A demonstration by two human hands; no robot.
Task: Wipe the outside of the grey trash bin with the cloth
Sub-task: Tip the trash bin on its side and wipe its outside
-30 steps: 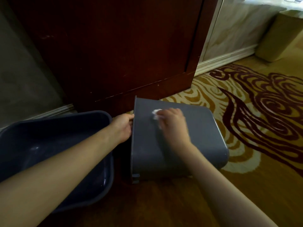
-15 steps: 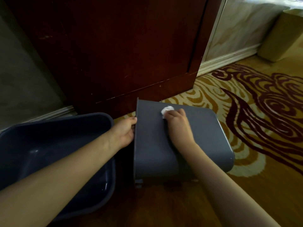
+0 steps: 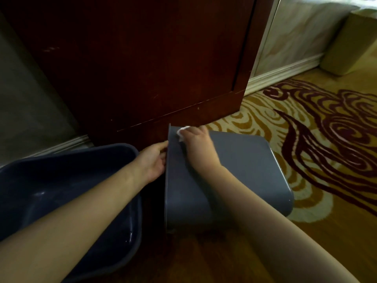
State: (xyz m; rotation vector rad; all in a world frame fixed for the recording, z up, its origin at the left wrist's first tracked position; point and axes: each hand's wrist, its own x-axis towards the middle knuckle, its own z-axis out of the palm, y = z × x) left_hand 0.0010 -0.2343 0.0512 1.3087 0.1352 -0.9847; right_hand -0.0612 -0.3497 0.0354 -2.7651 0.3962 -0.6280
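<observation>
Under the right hand (image 3: pixel 199 147) — pressed flat on the upturned side of the grey trash bin (image 3: pixel 240 172), which lies tipped on the floor — only a white scrap of cloth (image 3: pixel 182 131) shows past the fingertips, while the left hand (image 3: pixel 152 162) clamps the bin's rim, its fingertips hidden inside.

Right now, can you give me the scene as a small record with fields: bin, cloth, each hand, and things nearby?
bin: grey trash bin lying on its side on the patterned carpet
cloth: white cloth pressed on the bin's upper side, near the far rim corner
right hand: right hand on the cloth, wiping
left hand: left hand holds the bin's rim
nearby: dark blue basin beside the bin; dark wooden door behind
</observation>
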